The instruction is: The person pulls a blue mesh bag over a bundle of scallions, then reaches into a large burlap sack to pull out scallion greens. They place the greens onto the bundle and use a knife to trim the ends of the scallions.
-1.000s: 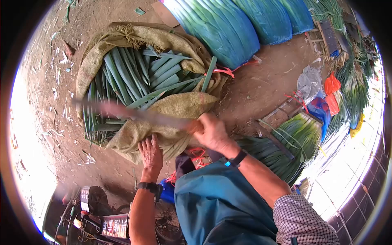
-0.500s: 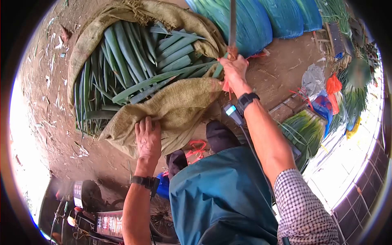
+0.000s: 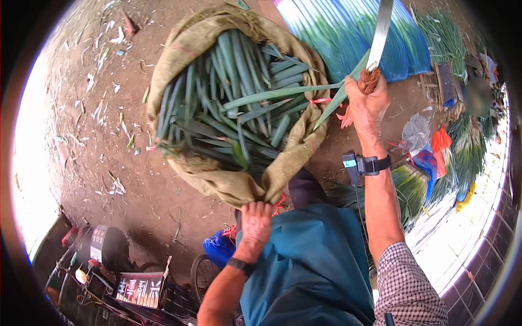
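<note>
A burlap sack lies wide-mouthed on the dirt ground, filled with long dark-green leek leaves. My left hand grips the sack's near rim, its fingers curled over the bunched cloth. Off the sack's right side, my right hand is closed round the cord-wrapped handle of a long-bladed knife, the blade pointing up and away. Loose green leaves stick out beside that hand, one reaching back across the sack's mouth. Red ties hang by the same hand.
Bundled leeks lie beyond the sack on the right. More green bundles, a clear plastic bag and an orange bag are farther right. A parked cycle and a sign stand at lower left. Leaf scraps litter the ground.
The sack's near edge has been pulled back, showing more leaves. My left hand now grips that edge farther right. My right hand has moved right with the knife, leaves showing more beside it.
</note>
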Motion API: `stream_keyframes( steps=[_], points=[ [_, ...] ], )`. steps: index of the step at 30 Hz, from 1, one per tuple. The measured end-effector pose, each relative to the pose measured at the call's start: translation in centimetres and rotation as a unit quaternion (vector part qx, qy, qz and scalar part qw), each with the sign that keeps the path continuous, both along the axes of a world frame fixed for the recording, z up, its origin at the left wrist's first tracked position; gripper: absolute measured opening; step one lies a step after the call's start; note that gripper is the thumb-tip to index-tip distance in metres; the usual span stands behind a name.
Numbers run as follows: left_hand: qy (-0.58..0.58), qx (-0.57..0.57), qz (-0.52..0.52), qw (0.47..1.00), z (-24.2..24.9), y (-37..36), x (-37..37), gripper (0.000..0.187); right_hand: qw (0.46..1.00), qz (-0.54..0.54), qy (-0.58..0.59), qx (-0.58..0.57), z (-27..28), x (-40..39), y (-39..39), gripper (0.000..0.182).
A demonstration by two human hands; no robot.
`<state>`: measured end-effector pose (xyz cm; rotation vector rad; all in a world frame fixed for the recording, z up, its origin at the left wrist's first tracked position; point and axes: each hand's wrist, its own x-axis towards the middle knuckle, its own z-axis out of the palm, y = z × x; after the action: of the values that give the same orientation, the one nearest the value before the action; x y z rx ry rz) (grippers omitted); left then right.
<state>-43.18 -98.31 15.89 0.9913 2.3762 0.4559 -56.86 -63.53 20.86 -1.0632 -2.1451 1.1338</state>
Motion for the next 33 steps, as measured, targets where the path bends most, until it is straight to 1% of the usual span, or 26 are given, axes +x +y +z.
stream_keyframes(
  steps=[3, 5, 6, 7, 8, 9, 10, 11, 12, 13, 14, 15, 17, 20, 21, 23, 25, 28, 31, 32, 33],
  points=[
    [-0.013, 0.027, 0.043, 0.999, 1.8, 0.5, 3.0, 0.009, 0.999, 0.032, 0.006, 0.018, 4.3, -2.9, -3.6, 0.024],
    [-0.033, 0.045, 0.053, 0.997, 3.7, 0.3, 4.6, 0.005, 0.999, 0.047, 0.015, 0.018, 6.4, -3.9, -6.0, 0.024],
    [-0.041, 0.050, 0.056, 0.996, 5.0, -0.2, 5.0, 0.001, 0.998, 0.053, 0.011, 0.025, 6.1, -3.7, -7.0, 0.024],
    [-0.050, 0.049, 0.058, 0.996, 6.0, -1.1, 5.2, 0.001, 0.996, 0.066, 0.026, 0.051, 5.7, -3.4, -8.5, 0.024],
    [-0.058, 0.048, 0.060, 0.995, 6.8, -2.2, 5.4, 0.002, 0.997, 0.066, -0.022, 0.025, 5.8, -2.5, -10.4, 0.024],
    [-0.064, 0.046, 0.061, 0.995, 7.4, -3.2, 5.5, 0.004, 0.997, 0.073, 0.001, 0.010, 4.0, -1.5, -12.0, 0.025],
    [-0.065, 0.041, 0.058, 0.995, 7.8, -4.5, 5.4, 0.005, 0.995, 0.082, -0.033, -0.049, 3.5, -0.5, -14.3, 0.024],
    [-0.065, 0.036, 0.064, 0.995, 7.9, -5.7, 5.3, 0.004, 0.990, 0.113, -0.044, -0.070, 0.9, 1.2, -16.0, 0.023],
    [-0.067, 0.031, 0.066, 0.995, 8.0, -6.5, 5.2, 0.004, 0.981, 0.147, -0.101, -0.076, -3.1, 3.4, -16.8, 0.025],
    [-0.073, 0.029, 0.064, 0.995, 7.9, -7.4, 5.3, 0.004, 0.976, 0.155, -0.070, -0.138, -3.3, 4.5, -19.0, 0.029],
    [-0.077, 0.036, 0.071, 0.994, 7.3, -8.2, 5.1, 0.006, 0.965, 0.167, -0.100, -0.177, -4.0, 5.7, -20.0, 0.033],
    [-0.086, 0.029, 0.076, 0.993, 7.0, -8.6, 4.7, 0.008, 0.965, 0.207, -0.120, -0.108, -5.9, 7.4, -20.2, 0.034],
    [-0.106, 0.013, 0.081, 0.991, 7.0, -8.3, 3.6, 0.010, 0.963, 0.211, -0.160, -0.057, -4.3, 8.5, -20.7, 0.031],
    [-0.121, -0.001, 0.056, 0.991, 6.3, -8.3, 3.7, 0.014, 0.976, 0.120, -0.027, -0.180, -0.8, 9.6, -19.3, 0.028],
    [-0.129, -0.006, 0.053, 0.990, 6.6, -7.8, 3.4, 0.015, 0.980, 0.101, -0.046, -0.163, 0.5, 10.0, -17.5, 0.026],
    [-0.142, -0.016, 0.045, 0.989, 7.3, -6.7, 2.8, 0.016, 0.990, 0.031, -0.023, -0.136, 5.5, 9.2, -13.7, 0.026],
    [-0.155, -0.048, 0.036, 0.986, 6.8, -6.6, 3.2, 0.021, 0.992, -0.038, -0.009, -0.123, 3.9, 11.1, -8.8, 0.026],
    [-0.155, -0.089, 0.023, 0.984, 7.7, -6.1, 3.1, 0.023, 0.970, -0.141, -0.051, -0.193, 1.8, 13.9, -3.3, 0.024],
    [-0.165, -0.099, -0.002, 0.981, 7.9, -5.0, 2.5, 0.024, 0.965, -0.156, -0.177, -0.111, -1.7, 17.5, -1.5, 0.028],
    [-0.164, -0.099, -0.008, 0.982, 7.6, -5.2, 2.6, 0.024, 0.963, -0.136, -0.190, -0.133, -2.9, 18.6, -2.1, 0.031],
    [-0.166, -0.098, -0.017, 0.981, 7.4, -5.3, 2.6, 0.024, 0.961, -0.136, -0.211, -0.114, -3.5, 19.0, -3.6, 0.026]
  ],
)
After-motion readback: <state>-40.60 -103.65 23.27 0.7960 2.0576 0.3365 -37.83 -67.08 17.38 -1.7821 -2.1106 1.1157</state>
